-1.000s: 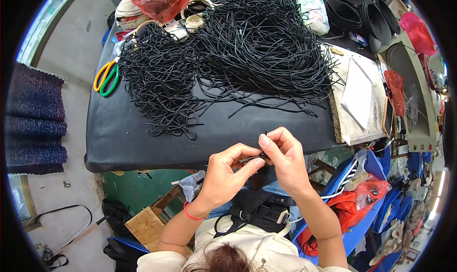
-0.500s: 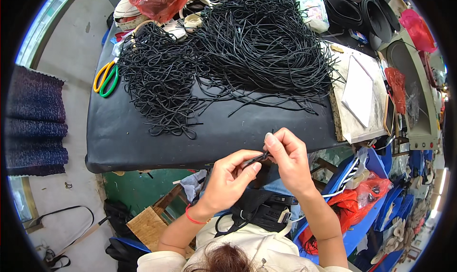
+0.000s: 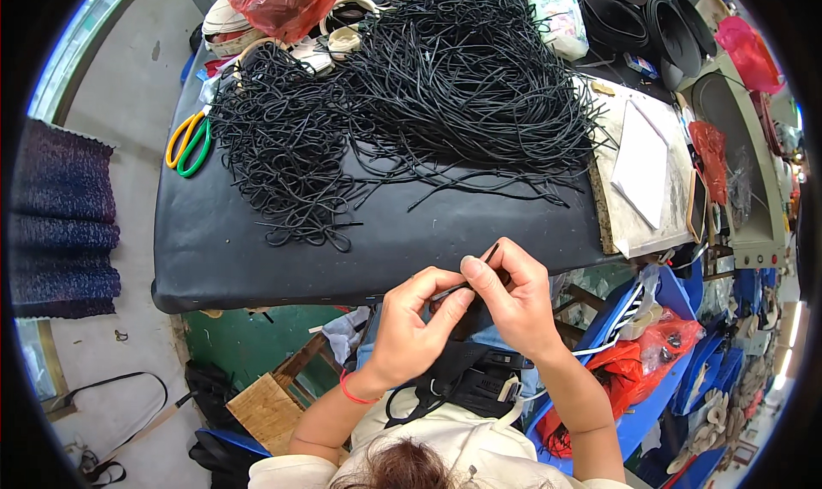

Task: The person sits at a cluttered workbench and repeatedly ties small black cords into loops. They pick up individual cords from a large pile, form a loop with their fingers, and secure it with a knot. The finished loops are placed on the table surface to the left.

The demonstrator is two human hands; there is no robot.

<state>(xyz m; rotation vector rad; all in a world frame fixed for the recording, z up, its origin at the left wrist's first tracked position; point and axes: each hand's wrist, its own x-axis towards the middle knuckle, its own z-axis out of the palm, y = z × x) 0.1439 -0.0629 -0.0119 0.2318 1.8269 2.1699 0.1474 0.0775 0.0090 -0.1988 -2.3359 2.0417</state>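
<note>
Both hands meet just off the table's near edge, working on one thin black cord point(image 3: 491, 253). My left hand point(image 3: 417, 318) pinches it between thumb and fingers. With thumb against fingertips, my right hand point(image 3: 512, 296) grips the same cord close by, and a short end sticks up above the right thumb. My fingers hide most of the piece, so I cannot see whether it is knotted. Beyond them on the table lie a large heap of straight black cords point(image 3: 471, 86) and, to its left, a smaller heap of looped black cords point(image 3: 287, 146).
Scissors point(image 3: 190, 143) with yellow and green handles lie on the black-covered table point(image 3: 223, 258), left of the heaps. A white board point(image 3: 642, 163) is at the right. Blue bins with red bags point(image 3: 634, 360) stand right of my lap. A wooden stool point(image 3: 270, 412) is at lower left.
My right hand has shifted slightly left and down, its thumb now nearer the left fingertips. The cord's end now shows slanting above the right thumb.
</note>
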